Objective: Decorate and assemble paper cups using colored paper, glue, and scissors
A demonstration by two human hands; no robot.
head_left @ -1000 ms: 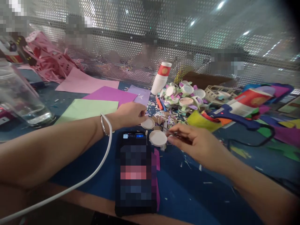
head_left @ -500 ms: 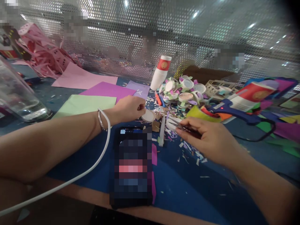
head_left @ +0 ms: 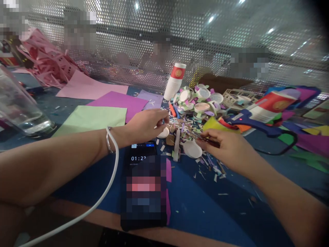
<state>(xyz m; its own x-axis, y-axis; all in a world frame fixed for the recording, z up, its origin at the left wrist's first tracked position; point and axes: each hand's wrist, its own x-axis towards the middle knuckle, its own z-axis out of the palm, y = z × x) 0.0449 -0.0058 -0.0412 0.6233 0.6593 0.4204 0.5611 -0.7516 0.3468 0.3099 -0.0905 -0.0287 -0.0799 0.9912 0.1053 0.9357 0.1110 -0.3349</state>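
My left hand [head_left: 147, 125] pinches a small white paper disc [head_left: 163, 132] just above the blue table, left of the scrap pile. A metal bangle sits on that wrist. My right hand [head_left: 226, 149] grips small scissors [head_left: 204, 138] whose points aim left. Another white disc [head_left: 192, 149] lies on the table just left of my right fingers. A white paper strip [head_left: 177, 145] lies between the two discs. A phone [head_left: 144, 183] rests face up below my left hand.
A white cable [head_left: 102, 199] loops over my left forearm. Behind are a heap of cut cup bottoms [head_left: 199, 101], a red-and-white cup [head_left: 175, 80], a blue glue gun [head_left: 253, 121], coloured paper sheets [head_left: 95, 118], a glass jar [head_left: 17, 106] and a perforated metal screen.
My left hand lifted its disc slightly and moved right. My right hand drew back a little with the scissors, and the second disc now lies flat by its fingers.
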